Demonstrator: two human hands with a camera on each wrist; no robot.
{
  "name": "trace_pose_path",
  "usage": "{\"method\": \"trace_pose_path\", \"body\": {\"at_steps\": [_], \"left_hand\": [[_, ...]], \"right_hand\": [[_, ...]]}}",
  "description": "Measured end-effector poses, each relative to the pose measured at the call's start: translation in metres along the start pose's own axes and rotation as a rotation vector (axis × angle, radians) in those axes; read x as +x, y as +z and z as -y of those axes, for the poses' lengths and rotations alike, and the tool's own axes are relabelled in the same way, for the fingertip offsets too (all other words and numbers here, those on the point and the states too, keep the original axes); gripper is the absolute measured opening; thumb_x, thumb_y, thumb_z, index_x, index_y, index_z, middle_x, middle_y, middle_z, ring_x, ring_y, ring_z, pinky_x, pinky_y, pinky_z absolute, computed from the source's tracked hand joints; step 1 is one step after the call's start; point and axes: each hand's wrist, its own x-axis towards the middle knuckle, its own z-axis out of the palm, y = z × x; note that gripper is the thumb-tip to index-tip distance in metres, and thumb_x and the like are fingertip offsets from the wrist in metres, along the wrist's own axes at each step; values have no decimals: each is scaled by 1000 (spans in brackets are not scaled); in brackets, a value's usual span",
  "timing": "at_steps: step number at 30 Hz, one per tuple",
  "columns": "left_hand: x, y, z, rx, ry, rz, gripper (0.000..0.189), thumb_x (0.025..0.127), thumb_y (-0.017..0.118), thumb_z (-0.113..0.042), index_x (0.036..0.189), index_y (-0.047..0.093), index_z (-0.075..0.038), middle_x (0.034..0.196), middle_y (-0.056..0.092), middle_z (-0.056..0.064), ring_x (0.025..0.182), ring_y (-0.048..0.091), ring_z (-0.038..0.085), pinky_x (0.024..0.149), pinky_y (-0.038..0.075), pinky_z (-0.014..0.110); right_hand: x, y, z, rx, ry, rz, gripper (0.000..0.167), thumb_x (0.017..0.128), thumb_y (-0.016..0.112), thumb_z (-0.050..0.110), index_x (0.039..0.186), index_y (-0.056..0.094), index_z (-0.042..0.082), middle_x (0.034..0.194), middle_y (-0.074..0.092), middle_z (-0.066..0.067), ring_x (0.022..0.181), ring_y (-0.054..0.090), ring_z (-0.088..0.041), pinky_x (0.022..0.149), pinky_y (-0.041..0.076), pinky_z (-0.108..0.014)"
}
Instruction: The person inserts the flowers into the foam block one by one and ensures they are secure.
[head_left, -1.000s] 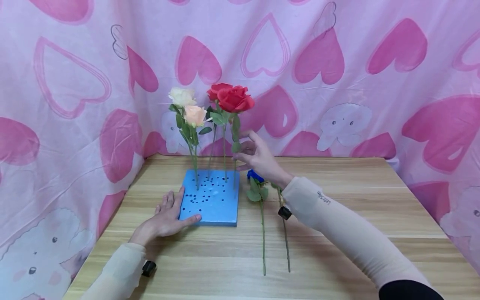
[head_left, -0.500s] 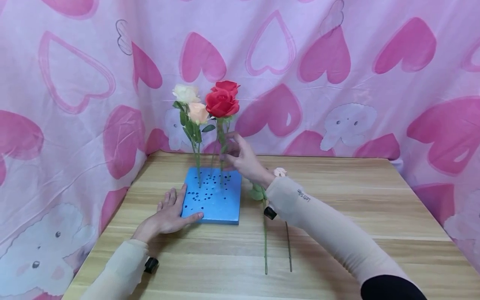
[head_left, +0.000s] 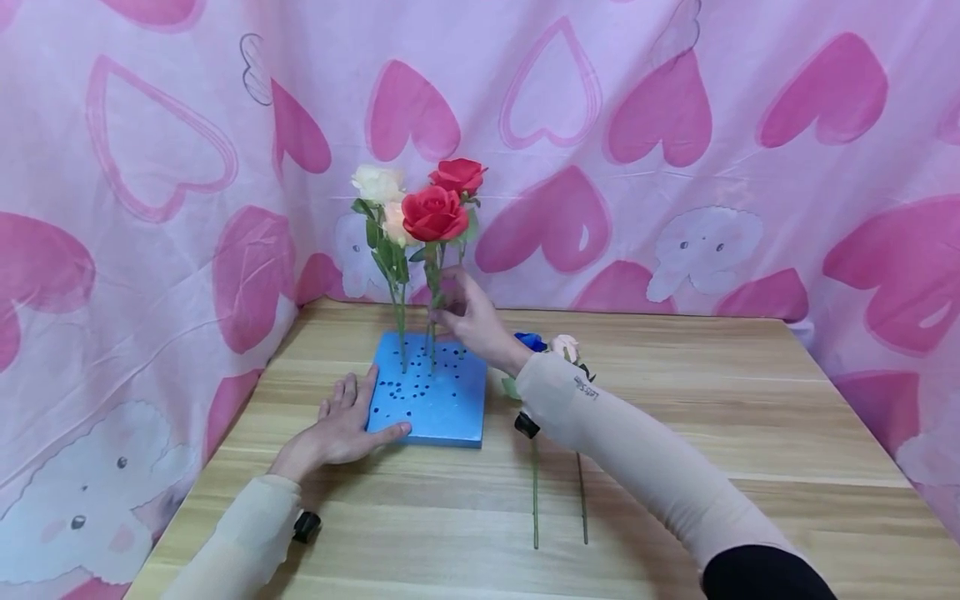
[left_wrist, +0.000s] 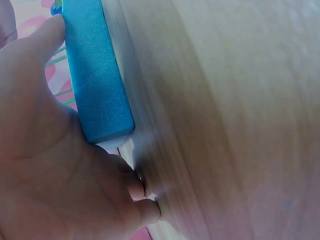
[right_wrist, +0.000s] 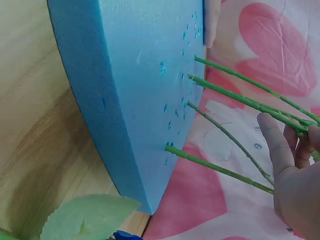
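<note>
A blue foam board (head_left: 450, 412) full of small holes lies on the table. My left hand (head_left: 337, 433) rests against its left side and front corner, fingers extended; the left wrist view shows the thumb along the board (left_wrist: 97, 75). With my right hand (head_left: 477, 323) I pinch the green stem of a red rose (head_left: 435, 214), held upright over the board. In the right wrist view the cut lower end of this stem (right_wrist: 225, 91) is at the board's surface; whether it touches is unclear. Another red rose (head_left: 459, 175), a white rose (head_left: 377, 183) and a peach rose (head_left: 394, 227) stand in the board.
Right of the board, a blue rose (head_left: 531, 342) and a pale pink rose (head_left: 565, 347) lie on the wooden table (head_left: 675, 400), partly hidden under my right forearm. A pink curtain (head_left: 555, 83) with hearts hangs behind the table.
My right hand has moved left with the red rose, from the board's right side to over its middle, beside the peach rose. The left hand stays on the board.
</note>
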Motion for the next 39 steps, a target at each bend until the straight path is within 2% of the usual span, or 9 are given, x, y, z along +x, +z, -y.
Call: {"method": "trace_pose_path", "body": {"at_steps": [6,11,18,29,35,39], "left_hand": [[1,0,-1,8,-6,5,129,98,63,-81,178,-10,-11,179,-16,38,165,-15,61,129,-5,81],[2,0,-2,12,-7,4,129,98,63,-81,178,-10,-11,179,-16,38,165,-16,60,129,-6,81],[3,0,-3,15,-18,4,129,97,63,-82,179,-10,-12,180,-14,37,166,-15,60,130,-4,80],[4,-2,-2,17,-18,2,129,98,62,-82,179,-10,-12,179,-15,37,166,-15,60,130,-5,79],[4,-2,-1,17,-19,-1,129,98,62,-82,179,-10,-11,179,-15,38,166,-15,60,130,-5,79],[3,-1,0,14,-24,3,129,98,62,-82,179,-9,-12,179,-15,38,166,-15,60,130,-5,79]], "right_hand": [[3,2,-2,-1,-1,-3,48,111,62,-2,150,50,23,119,72,-17,117,70,-50,86,70,-48],[6,2,-5,-18,-1,-1,47,111,63,-2,149,51,23,116,73,-16,113,73,-46,87,70,-52],[8,3,-10,-11,24,18,48,111,61,-4,150,49,21,119,71,-17,107,75,-32,92,67,-61],[11,6,-13,-9,42,20,44,112,61,-3,146,49,21,114,72,-20,105,76,-32,91,67,-60],[12,8,-14,-40,67,22,42,113,61,-1,146,50,24,113,74,-18,105,78,-31,89,69,-54],[10,10,-18,-30,80,18,45,113,61,0,149,48,22,121,72,-28,108,78,-32,93,67,-58]]}}
